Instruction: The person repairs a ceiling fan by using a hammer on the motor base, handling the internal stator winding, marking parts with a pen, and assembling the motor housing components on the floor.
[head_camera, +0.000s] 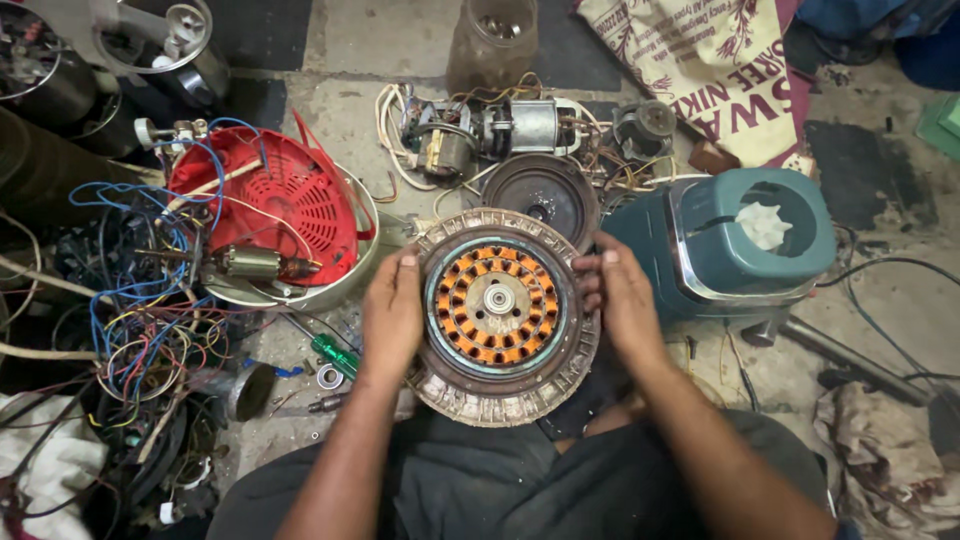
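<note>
- Two hands hold one round motor disc (497, 315) at the centre of the frame, over the person's lap: the left hand (392, 312) lies flat against its left rim, fingers curled over the edge, and the right hand (622, 300) clasps the right rim with fingertips on the top face. Neither wraps fully round it, so I judge that the heavy disc could slip and drop onto the legs or the floor.
- The disc's outer ring looks rusty and notched; a sliding palm could get scraped, and a finger pressed into the orange copper coils (497, 303) could bend or nick a winding.
- Just left of the disc, on the floor, lie a green-handled screwdriver (333, 353) and a small bearing ring (330, 376); a dropped disc could land on them or send the ring rolling off.
- At mid left, the tangle of coloured wires (150, 310) sits near the left elbow and could snag a sleeve or arm.
- At mid right, the teal appliance base (735, 240) stands just beside the right hand; a knock could tip it.
- Further up, the red plastic grille (275, 205) and the small motor (500, 130) lie well apart from the hands.
</note>
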